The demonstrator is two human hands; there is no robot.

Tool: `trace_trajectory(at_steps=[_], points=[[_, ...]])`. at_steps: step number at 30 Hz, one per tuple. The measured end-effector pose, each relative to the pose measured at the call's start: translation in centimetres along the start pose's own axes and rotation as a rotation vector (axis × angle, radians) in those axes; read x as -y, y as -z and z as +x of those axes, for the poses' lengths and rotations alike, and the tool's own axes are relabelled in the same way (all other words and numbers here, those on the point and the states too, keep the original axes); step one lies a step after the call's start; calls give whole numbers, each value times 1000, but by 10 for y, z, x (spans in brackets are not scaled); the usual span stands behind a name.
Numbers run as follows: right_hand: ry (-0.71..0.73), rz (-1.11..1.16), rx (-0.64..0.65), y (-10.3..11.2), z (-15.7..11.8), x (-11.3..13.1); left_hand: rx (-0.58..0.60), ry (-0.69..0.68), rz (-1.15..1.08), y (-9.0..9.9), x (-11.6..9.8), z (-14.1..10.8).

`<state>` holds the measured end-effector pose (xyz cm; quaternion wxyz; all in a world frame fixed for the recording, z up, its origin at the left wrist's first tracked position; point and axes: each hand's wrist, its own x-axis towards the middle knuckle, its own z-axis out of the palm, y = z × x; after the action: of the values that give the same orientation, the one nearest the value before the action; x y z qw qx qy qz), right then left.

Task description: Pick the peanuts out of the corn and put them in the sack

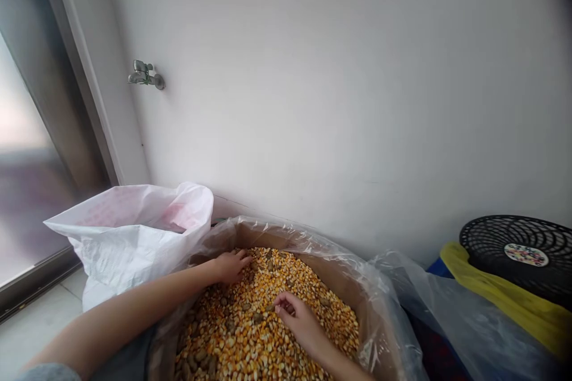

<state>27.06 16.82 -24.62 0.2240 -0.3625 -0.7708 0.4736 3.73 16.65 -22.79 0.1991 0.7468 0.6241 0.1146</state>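
Observation:
Yellow corn kernels (263,345) fill a round container lined with clear plastic (379,303), and brown peanuts in their shells (201,360) lie scattered among them. At the container's back left, my left hand (231,266) rests on the kernels with its fingers spread a little. Nearer the middle, my right hand (297,314) hovers just over the corn, thumb and fingertips pinched together. A small brown thing, seemingly a peanut, shows at those fingertips, but whether they grip it is unclear.
An open white woven sack (134,253) stands left of the container. On the right are a black plastic basket (487,238), a yellow cloth or bag (504,297) and clear plastic sheeting. A metal tap (145,74) juts from the white wall; a door frame is at far left.

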Motion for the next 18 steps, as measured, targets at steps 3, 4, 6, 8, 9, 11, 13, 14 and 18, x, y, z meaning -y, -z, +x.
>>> trace_trajectory(at_steps=[3, 4, 6, 8, 9, 11, 13, 14, 18], points=[[-2, -36, 15, 0, 1, -2, 109, 1, 238, -15, 19, 1], [-3, -44, 23, 0, 2, -3, 114, -14, 280, -17, 19, 0], [-3, -65, 37, -2, 1, -4, 87, -41, 343, -21, 15, -1], [10, -118, 45, -3, -1, -2, 62, -48, 388, -24, 8, -1], [28, -164, 47, -3, -3, 0, 58, -48, 404, -25, 4, -1], [106, -289, 56, -4, -8, 5, 57, -45, 414, -27, 1, -1], [239, -429, 99, -5, -14, 11, 47, -34, 396, -26, -1, -3], [314, -494, 133, -7, -15, 14, 30, -29, 382, -26, -2, -5], [520, -662, 236, -18, -16, 17, -68, -69, 208, -22, -16, -11]])
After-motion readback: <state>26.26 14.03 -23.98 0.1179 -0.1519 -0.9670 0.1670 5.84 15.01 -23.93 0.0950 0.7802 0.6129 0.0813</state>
